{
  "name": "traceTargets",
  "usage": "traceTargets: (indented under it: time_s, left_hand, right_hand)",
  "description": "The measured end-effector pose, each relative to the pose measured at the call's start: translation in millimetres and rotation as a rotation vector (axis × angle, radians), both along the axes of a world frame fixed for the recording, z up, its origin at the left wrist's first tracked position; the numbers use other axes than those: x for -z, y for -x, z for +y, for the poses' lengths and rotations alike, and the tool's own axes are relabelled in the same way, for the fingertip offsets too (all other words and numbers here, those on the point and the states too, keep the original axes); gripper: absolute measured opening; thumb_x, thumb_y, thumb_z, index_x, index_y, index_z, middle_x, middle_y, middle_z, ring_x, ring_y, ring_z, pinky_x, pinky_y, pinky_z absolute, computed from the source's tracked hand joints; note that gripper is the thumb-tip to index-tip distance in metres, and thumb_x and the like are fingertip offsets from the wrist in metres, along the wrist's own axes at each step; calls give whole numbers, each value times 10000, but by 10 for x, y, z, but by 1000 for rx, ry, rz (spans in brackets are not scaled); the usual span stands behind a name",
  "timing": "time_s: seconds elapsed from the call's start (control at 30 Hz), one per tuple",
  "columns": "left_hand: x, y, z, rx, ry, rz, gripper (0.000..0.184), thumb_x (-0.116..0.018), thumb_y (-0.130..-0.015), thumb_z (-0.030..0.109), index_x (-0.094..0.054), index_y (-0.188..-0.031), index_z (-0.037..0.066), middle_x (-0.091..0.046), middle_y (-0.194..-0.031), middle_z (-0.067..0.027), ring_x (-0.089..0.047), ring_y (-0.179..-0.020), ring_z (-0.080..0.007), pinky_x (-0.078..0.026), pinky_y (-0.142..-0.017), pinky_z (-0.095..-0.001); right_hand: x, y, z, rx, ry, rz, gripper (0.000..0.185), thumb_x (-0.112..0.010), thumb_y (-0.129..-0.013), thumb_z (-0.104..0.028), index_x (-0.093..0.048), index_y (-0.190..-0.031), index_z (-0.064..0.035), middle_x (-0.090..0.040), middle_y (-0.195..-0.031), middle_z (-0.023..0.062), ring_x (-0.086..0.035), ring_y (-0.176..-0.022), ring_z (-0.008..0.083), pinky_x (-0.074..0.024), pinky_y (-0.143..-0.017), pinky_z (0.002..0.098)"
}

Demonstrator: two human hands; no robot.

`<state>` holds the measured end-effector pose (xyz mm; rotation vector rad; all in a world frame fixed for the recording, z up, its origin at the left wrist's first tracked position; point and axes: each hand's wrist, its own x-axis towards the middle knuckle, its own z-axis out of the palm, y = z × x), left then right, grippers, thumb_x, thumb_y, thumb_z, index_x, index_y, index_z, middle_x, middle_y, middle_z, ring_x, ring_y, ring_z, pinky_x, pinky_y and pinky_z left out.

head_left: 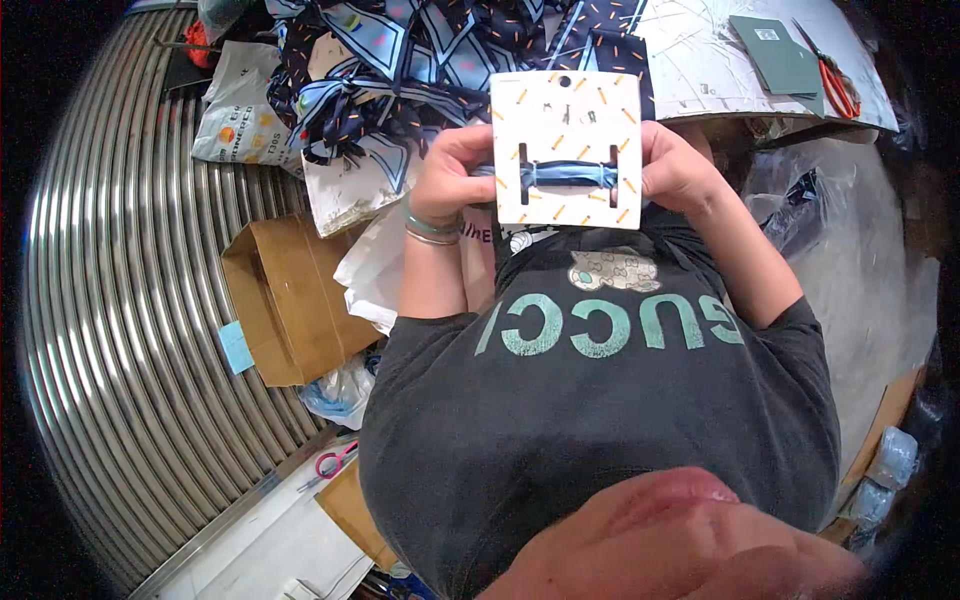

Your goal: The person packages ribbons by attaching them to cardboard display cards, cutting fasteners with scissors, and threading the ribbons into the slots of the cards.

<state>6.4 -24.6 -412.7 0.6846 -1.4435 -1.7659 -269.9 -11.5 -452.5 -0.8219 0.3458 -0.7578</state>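
Note:
A white card [568,115] with small orange dashes and a round hole near its top edge is held up in front of the chest. Blue and dark fabric [570,174] runs across its face between two dark upright slots, with thin bands around it. My left hand [455,172] grips the card's left edge, its fingers bent and partly behind the card. At the right edge, my right hand [680,168] pinches the card, its fingertips partly hidden behind it.
Patterned blue fabric strips [440,50] are heaped on a white table [690,70]. Green cards [775,65] and orange-handled scissors [838,88] lie at the table's right. A cardboard box [300,300] stands by the ribbed metal shutter [130,250]. Clear plastic [850,230] is at the right.

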Motion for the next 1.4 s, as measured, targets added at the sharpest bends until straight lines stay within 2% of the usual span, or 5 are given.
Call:
traceTargets:
  time_s: [0.43, 0.5, 0.97, 1.17, 1.4]
  left_hand:
    - [-18, 566, 47, -472, 339, 159, 804, -735, -755, 56, -293, -1423, -16, -482, -1328, -147, -508, -1179, -235, -399, -1002, -352]
    - [-85, 483, 14, -634, 1010, -496, 854, -755, -732, 99, -277, -1427, -39, -473, -1299, -206, -488, -1155, -322, -388, -986, -384]
    - [-201, 738, -73, -427, 19, 408, 688, -616, -818, -68, -275, -1414, -14, -599, -1182, -153, -597, -1039, -179, -467, -932, -314]
    - [-192, 826, -93, -449, 156, 324, 659, -591, -825, -90, -299, -1409, 1, -636, -1111, -121, -617, -995, -155, -507, -855, -274]
    - [-127, 770, -51, -340, -137, 471, 298, -498, -884, -56, -562, -1175, -57, -655, -1070, -129, -655, -933, -169, -538, -813, -284]
  right_hand:
    - [-6, -222, -50, 206, -121, -371, 403, -637, -786, 8, -562, -1179, 58, -644, -1117, 136, -633, -1008, 184, -497, -891, 309]
    - [-16, -257, -77, 246, -126, -356, 437, -664, -749, 25, -566, -1174, 52, -645, -1107, 131, -630, -1016, 190, -496, -899, 318]
    - [-372, -196, -71, 471, 396, 145, 648, -852, -573, -8, -586, -1164, -12, -618, -1156, 73, -594, -1021, 171, -516, -849, 318]
    - [-103, -194, -173, 298, 252, -313, 404, -497, -953, -182, -444, -1320, -21, -528, -1306, 93, -546, -1128, 192, -465, -952, 334]
    - [-140, -180, -201, 492, 645, 551, 423, -543, -927, -131, -421, -1316, -17, -517, -1300, 128, -573, -1120, 213, -518, -886, 354]
